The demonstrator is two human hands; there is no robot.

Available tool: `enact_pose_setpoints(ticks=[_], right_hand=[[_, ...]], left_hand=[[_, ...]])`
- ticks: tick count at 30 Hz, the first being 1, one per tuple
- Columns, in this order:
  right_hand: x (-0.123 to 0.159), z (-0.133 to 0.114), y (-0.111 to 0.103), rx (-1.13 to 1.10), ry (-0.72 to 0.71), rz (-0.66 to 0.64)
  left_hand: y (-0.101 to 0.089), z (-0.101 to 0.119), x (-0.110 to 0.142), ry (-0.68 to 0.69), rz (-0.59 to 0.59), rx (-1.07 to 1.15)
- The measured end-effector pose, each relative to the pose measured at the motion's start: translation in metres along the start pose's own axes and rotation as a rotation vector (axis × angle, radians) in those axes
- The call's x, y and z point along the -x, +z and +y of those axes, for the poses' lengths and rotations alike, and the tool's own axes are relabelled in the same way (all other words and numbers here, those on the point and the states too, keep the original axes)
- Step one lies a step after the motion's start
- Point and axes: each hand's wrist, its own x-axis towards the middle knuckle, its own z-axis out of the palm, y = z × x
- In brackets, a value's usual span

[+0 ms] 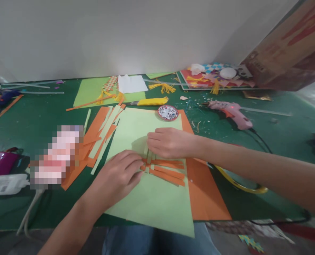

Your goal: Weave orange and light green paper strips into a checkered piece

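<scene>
A small weave of orange and pale green paper strips [168,170] lies over a pale green sheet [157,202], its orange ends fanning to the right. My left hand [121,173] is closed at the left edge of the weave, with its fingertips on the crossing strips. Just above it, my right hand [168,141] is closed around the upper ends of the green strips; its fingers hide their tips. Under the green sheet an orange sheet [205,198] shows on the right. Loose orange and green strips [101,136] are piled left of the sheet.
A pink glue gun [233,113] with a glue stick lies at right, near a yellow-rimmed roll [242,180] under my forearm. A yellow cutter knife [152,102] and a round dish of beads [168,112] sit behind. At left are a blurred-out object [58,156] and a white charger [7,185].
</scene>
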Motion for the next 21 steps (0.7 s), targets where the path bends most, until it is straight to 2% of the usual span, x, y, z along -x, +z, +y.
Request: enact_pose_setpoints(ticks=[4, 8, 14, 17, 21], right_hand=[[0.000, 0.000, -0.003, -0.055, 0.042, 0.001], [-0.003, -0.004, -0.011, -0.205, 0.079, -0.029], [-0.001, -0.034, -0.037, -0.392, 0.340, -0.014], [0.007, -0.054, -0.044, -0.369, 0.368, -0.071], [0.014, -0.069, -0.046, -0.255, 0.404, -0.036]], left_hand=[[0.000, 0.002, -0.001, 0.031, 0.022, -0.053], [0.001, 0.001, -0.001, 0.075, 0.009, -0.119], [0.003, 0.000, -0.001, 0.077, -0.019, -0.131], [0.003, 0.000, 0.000, 0.081, -0.028, -0.129], [0.001, -0.002, 0.002, 0.109, -0.035, -0.117]])
